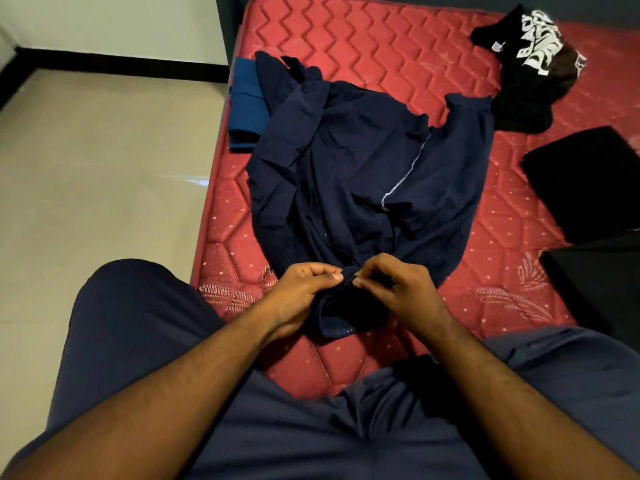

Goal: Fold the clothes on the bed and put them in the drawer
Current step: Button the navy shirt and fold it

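A dark navy garment (pixel 360 174) lies spread and rumpled on the red quilted mattress (pixel 381 46), with a pale stitched seam showing down its middle. Its near end is bunched between my hands. My left hand (pixel 301 296) pinches that bunched edge from the left with thumb and curled fingers. From the right, my right hand (pixel 398 289) pinches the same edge. The two hands almost touch.
A folded blue garment (pixel 246 105) lies at the mattress's left edge. A black garment with white lettering (pixel 533 67) is heaped at the far right. Two folded black pieces (pixel 581 181) lie at the right edge. Beige tiled floor (pixel 104 168) is to the left.
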